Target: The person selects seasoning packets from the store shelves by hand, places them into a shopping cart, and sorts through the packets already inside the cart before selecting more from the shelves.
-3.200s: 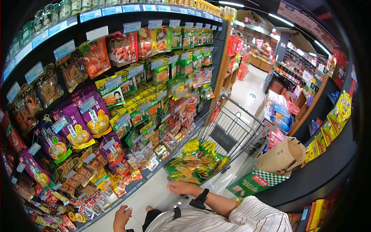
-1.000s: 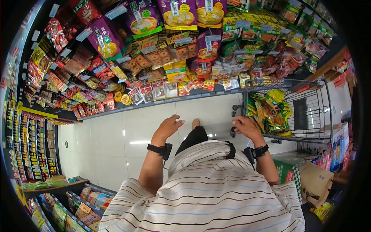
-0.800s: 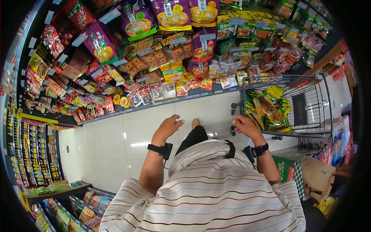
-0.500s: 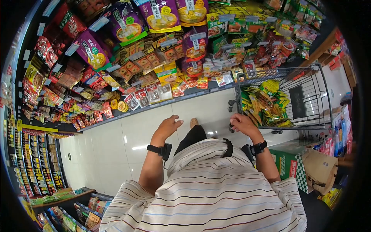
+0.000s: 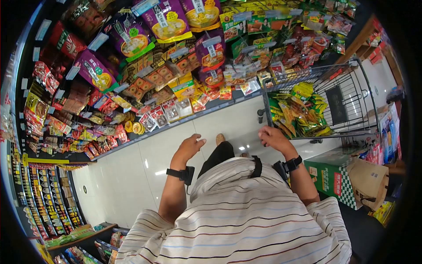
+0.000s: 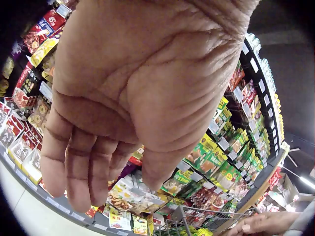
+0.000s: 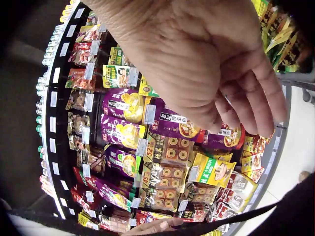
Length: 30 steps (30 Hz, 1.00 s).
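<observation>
My left hand [image 5: 188, 149] hangs in front of my body over the floor, fingers loosely bent and nothing held. In the left wrist view its palm and relaxed fingers [image 6: 78, 167] show against the hanging packets. My right hand [image 5: 276, 140] is also without anything in it, fingers loosely curled, close to the near corner of a shopping cart [image 5: 373, 103]. Yellow and green seasoning packets [image 5: 303, 108] lie heaped in the cart. Beyond both hands, purple pouches [image 5: 165, 20] and brown boxed packs [image 5: 154, 79] hang on the shelf rack.
The shelf's bottom edge [image 5: 189, 119] runs slantwise ahead of me. A green carton [image 5: 329, 180] and a brown paper bag [image 5: 369, 180] stand at the right, past the right arm. Low bins [image 5: 88, 248] hold packets at the lower left. Pale tiled floor [image 5: 118, 176] lies between.
The head view has swung down from the aisle and turned, so the shelf now slants and the cart sits higher. My right hand is off the cart's side; both hands hang before my body.
</observation>
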### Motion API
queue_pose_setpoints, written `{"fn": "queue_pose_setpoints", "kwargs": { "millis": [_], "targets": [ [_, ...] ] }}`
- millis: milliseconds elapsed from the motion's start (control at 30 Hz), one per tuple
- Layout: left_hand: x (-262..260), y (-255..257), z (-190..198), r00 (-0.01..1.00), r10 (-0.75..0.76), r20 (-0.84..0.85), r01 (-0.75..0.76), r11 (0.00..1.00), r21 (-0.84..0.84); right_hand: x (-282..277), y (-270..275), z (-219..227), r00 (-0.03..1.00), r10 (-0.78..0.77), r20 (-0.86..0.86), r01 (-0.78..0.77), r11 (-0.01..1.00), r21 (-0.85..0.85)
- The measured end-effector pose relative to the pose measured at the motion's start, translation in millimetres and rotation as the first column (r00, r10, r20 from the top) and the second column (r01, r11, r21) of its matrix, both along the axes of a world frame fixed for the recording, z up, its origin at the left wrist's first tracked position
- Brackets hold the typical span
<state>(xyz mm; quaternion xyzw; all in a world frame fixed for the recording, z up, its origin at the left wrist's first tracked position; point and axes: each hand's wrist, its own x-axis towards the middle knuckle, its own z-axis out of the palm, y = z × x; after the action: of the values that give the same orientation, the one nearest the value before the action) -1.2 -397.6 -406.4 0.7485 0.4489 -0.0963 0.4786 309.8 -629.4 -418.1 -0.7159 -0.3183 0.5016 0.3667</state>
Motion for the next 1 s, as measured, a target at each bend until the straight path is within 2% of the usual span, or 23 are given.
{"fn": "queue_pose_setpoints", "kwargs": {
  "millis": [233,333,400,533,633,833,1000],
  "targets": [
    [9,2,3,1.000,-0.019,-0.023,0.020,1.000,0.016,5,-1,-12,0.999,-0.018,0.047,0.015,0.998,0.063],
    [9,1,-2,1.000,-0.006,0.024,0.006,1.000,0.007,7,-2,-15,0.980,-0.009,0.198,-0.018,0.990,0.136],
    [5,6,-20,0.997,-0.049,0.052,0.044,0.995,0.089,9,-1,-16,0.987,-0.033,0.154,0.019,0.996,0.091],
    [8,7,-18,0.997,-0.064,0.046,0.056,0.988,0.146,8,5,3,0.988,-0.067,0.141,0.056,0.995,0.077],
    [10,1,-3,0.999,0.019,0.040,-0.025,0.989,0.146,10,10,2,0.977,-0.012,0.211,-0.005,0.997,0.077],
    [-5,0,-9,0.993,0.102,0.056,-0.111,0.978,0.179,8,22,-3,0.991,0.032,0.128,-0.041,0.997,0.062],
    [-28,2,-23,0.982,0.176,0.072,-0.186,0.966,0.181,-1,29,9,0.979,0.064,0.192,-0.073,0.997,0.038]
  ]
}}
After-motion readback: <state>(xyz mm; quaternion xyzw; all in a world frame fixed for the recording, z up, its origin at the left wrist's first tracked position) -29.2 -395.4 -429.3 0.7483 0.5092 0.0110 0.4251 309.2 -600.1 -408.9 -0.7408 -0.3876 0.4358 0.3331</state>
